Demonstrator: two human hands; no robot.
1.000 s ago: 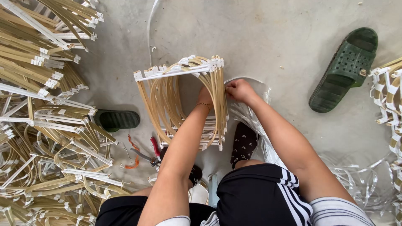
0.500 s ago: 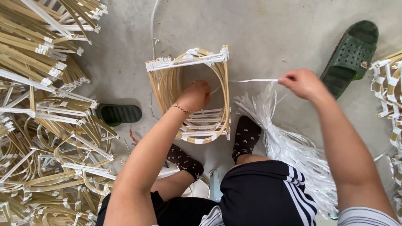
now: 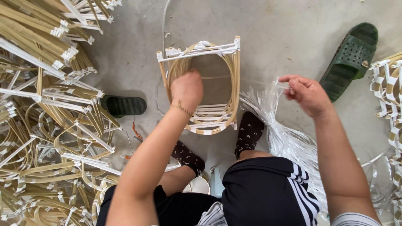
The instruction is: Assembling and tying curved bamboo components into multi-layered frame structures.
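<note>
A bamboo-strip frame (image 3: 228, 79), bent into loops and bound with white bands, stands on the concrete floor in front of my knees. My left hand (image 3: 187, 90) reaches into its opening and grips its strips. My right hand (image 3: 306, 94) is raised to the right of the frame, above a bundle of clear plastic strips (image 3: 289, 138), with its fingertips pinched on the end of one strip. My feet in dark dotted socks (image 3: 249, 129) rest just below the frame.
A large heap of finished bamboo frames (image 3: 46, 125) fills the left side. More frames (image 3: 389, 92) lie at the right edge. One green sandal (image 3: 349, 58) lies at upper right, another (image 3: 123, 105) left of the frame.
My right hand has dropped from pulling a strip taut at the right and now sits over the strip bundle. The frame has turned more upright, and my left hand stays inside it.
</note>
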